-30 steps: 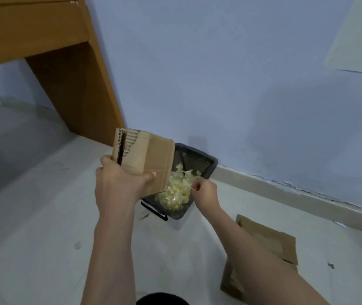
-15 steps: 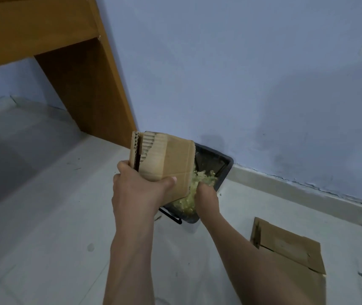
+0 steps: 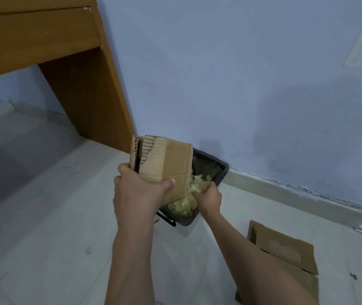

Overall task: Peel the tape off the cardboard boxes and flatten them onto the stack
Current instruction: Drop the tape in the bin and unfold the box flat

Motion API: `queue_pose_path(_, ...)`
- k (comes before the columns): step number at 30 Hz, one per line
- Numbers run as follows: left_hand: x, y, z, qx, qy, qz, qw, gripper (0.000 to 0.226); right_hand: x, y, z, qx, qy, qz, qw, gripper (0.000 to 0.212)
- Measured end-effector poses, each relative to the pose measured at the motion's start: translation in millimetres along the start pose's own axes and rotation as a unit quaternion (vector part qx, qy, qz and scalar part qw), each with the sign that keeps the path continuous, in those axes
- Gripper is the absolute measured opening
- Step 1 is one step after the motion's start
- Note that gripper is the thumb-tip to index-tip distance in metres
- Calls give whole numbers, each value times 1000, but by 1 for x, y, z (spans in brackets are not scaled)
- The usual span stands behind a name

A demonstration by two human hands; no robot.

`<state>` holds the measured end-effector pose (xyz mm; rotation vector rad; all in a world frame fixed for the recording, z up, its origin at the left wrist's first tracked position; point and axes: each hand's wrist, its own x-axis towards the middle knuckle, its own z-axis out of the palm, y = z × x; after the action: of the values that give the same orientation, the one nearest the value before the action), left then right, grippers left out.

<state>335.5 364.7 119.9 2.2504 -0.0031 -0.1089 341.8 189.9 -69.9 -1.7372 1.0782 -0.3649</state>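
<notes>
My left hand [image 3: 138,190] grips a small flattened cardboard box [image 3: 164,164] and holds it upright above the floor, thumb across its front face. Behind it a dark bin [image 3: 210,170] stands by the wall, filled with crumpled yellowish tape [image 3: 186,203]. My right hand [image 3: 208,197] reaches into the bin with its fingers curled into the tape wad; its fingertips are hidden. A stack of flattened cardboard [image 3: 283,249] lies on the floor at the lower right.
A wooden desk leg [image 3: 87,95] stands at the left against the blue wall [image 3: 241,84]. A pale skirting board [image 3: 296,192] runs along the wall's foot. The floor is light tile [image 3: 43,238].
My right hand has pushed from the bin's rim down into the tape wad. My left hand keeps the same grip on the box; the view has shifted slightly.
</notes>
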Motion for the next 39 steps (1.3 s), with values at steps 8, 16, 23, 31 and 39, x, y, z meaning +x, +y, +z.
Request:
queue_pose_path(8,-14,21,15,17,-18,16,1000,93,-75,-64,-92,183,-24,9,983,25)
queue_pose_path(16,-105,85,40,-5,-223,231,947,85,-164,-68,-233,298,-160,21,941,68)
queue_pose_path(23,-192,101,75,-83,-333,293,892,60,-213,-40,-343,150,-83,-16,985,75)
queue_pose_path(31,-290,90,140,-106,-392,284,869,13,-255,19,-418,115,6,-1,993,50)
queue_pose_path(39,-281,82,179,-79,-373,250,890,32,-222,52,-426,130,47,6,990,27)
